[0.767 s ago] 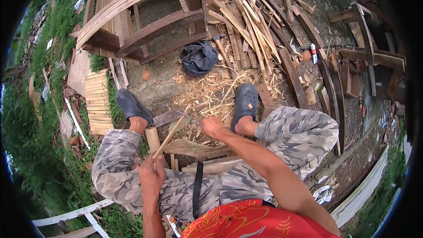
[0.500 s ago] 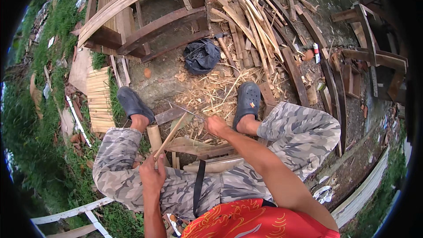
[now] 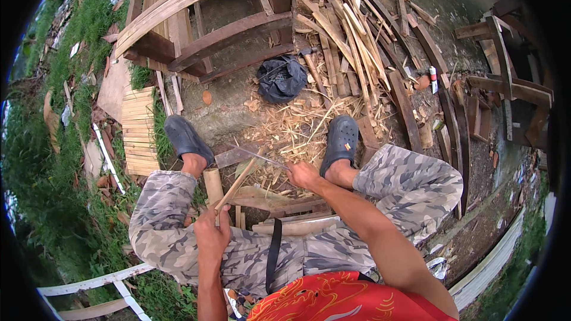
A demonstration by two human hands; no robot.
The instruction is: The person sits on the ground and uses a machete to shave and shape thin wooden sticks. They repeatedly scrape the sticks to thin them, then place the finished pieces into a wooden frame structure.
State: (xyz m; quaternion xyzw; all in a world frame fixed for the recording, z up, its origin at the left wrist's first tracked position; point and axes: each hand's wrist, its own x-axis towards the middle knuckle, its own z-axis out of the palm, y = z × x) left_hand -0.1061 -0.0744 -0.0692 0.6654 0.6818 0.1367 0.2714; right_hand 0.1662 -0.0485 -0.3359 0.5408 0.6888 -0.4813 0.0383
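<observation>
My left hand (image 3: 213, 229) is closed around the lower end of a thin, pale wooden strip (image 3: 241, 179), which slants up and away between my knees. In my right hand (image 3: 303, 175) is a knife (image 3: 262, 157) with a narrow blade pointing left. Its handle is hidden in my fist. The blade crosses the strip close to its far tip. Below the blade, pale shavings (image 3: 285, 128) lie scattered on the ground between my dark clogs.
A black plastic bag (image 3: 282, 78) and a hammer (image 3: 315, 72) lie ahead, near piled wood strips (image 3: 354, 41). A wooden frame (image 3: 229, 41) stands at the far left. Beside my left foot is a slatted bamboo panel (image 3: 140, 134). A glue tube (image 3: 433, 79) lies right.
The view has shifted slightly, so the surroundings sit further right. The knife blade has come slightly nearer to me along the strip, whose tip now shows just beyond it.
</observation>
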